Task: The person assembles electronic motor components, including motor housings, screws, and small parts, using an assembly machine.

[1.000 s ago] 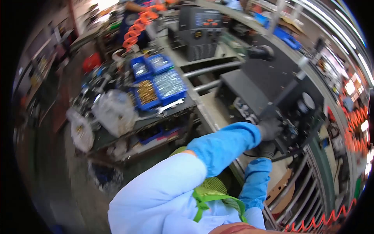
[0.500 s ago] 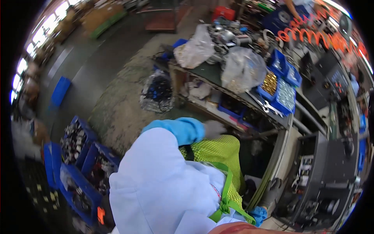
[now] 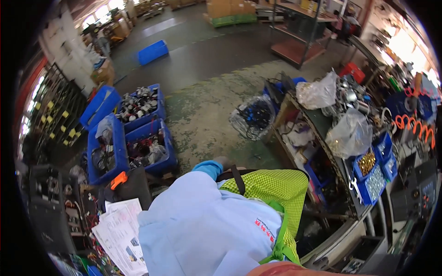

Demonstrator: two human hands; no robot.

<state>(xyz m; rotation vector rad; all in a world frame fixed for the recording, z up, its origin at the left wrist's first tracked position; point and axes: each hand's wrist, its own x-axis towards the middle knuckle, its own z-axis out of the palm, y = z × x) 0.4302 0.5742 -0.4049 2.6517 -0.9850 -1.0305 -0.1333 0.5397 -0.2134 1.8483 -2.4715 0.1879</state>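
My left hand (image 3: 223, 161), in a grey glove, shows only in part beyond the blue sleeve cover (image 3: 208, 169). It is near my left knee, beside the yellow-green checked apron (image 3: 281, 184) and a black strap (image 3: 237, 178). Its fingers are too hidden to read, and nothing can be made out in it. My right hand is out of the picture. Beyond the left hand, a clear bag of black and blue parts (image 3: 253, 117) lies on the floor.
Blue bins (image 3: 120, 149) of parts stand at left, near printed papers (image 3: 122, 239) and an orange-handled tool (image 3: 119, 180). On the right a workbench (image 3: 317, 126) carries plastic bags (image 3: 350, 133), small blue bins of screws (image 3: 375, 184) and wrenches (image 3: 354, 184). A blue crate (image 3: 154, 52) lies farther off.
The view has swung left, so the bench sits farther right and the papers come into sight. My left hand has drawn in beside my body. My right hand has left the picture.
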